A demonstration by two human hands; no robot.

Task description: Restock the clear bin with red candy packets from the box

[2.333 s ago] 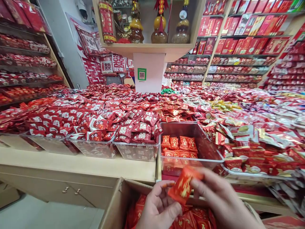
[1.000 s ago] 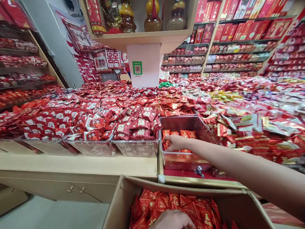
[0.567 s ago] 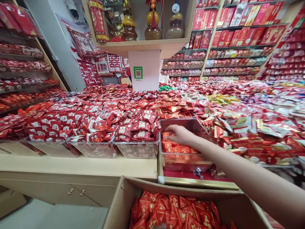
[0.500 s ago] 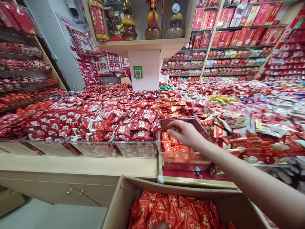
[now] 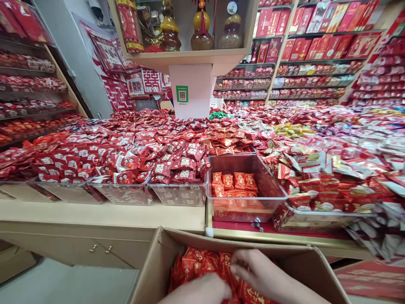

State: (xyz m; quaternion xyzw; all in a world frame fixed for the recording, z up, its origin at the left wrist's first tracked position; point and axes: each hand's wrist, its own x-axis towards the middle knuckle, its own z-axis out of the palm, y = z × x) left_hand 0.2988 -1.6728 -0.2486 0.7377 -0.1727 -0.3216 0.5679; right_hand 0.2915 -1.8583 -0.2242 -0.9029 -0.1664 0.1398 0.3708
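Observation:
Both hands reach into a cardboard box [image 5: 308, 264] heaped with red packets [image 5: 198, 264] printed in gold. My left hand [image 5: 210, 289] is low in the box over the packets, blurred, its fingers largely hidden. Beside it, my right hand [image 5: 255, 268] has its fingers curled down among the packets; whatever lies in its grasp is hidden. Beyond the box stands a clear plastic bin [image 5: 268, 202], where small orange-red packets [image 5: 234, 183] lie in rows at the bottom.
Clear bins [image 5: 177, 196] piled with dark red packets line the counter [image 5: 126, 215] at left. More heaped packets [image 5: 338, 192] fill bins at right. A small metal object [image 5: 257, 225] lies before the plastic bin. A display cabinet [image 5: 190, 57] overhangs the middle.
My right hand has come back from above the clear bin down into the cardboard box. My left hand has come into view there. More packets show in the bin's front rows.

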